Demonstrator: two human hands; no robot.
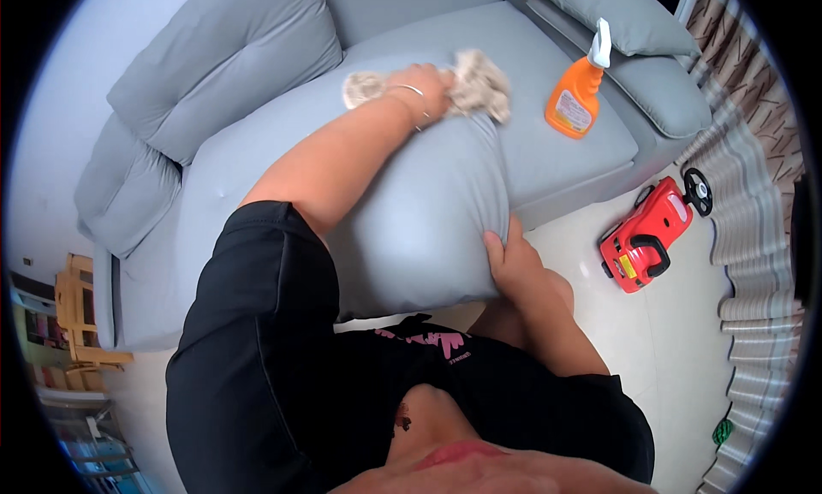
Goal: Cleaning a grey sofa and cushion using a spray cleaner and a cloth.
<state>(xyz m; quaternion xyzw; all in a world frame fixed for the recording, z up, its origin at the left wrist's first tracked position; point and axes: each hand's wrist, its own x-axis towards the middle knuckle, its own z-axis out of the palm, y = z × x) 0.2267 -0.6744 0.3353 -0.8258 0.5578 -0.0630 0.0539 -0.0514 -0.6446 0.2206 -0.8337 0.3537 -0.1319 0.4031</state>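
Observation:
A grey cushion [417, 237] lies in front of me, tilted up from the sofa seat towards my lap. Bunched under my left hand [424, 92] is a beige cloth [480, 86], pressed on the cushion's far edge; both look slightly blurred. My right hand [519, 263] grips the cushion's near right side, thumb on top, the other fingers mostly hidden behind it. Upright on the seat to the right of the cloth stands an orange spray bottle [571, 102] with a white trigger head and a label bearing writing.
The grey sofa [552, 51] has back cushions [237, 51] at the left and a pillow [623, 19] on its right arm. A red ride-on toy car [648, 237] stands on the pale floor, near striped curtains [751, 237]. A green ball [722, 432] lies by them. Wooden furniture [80, 308] is far left.

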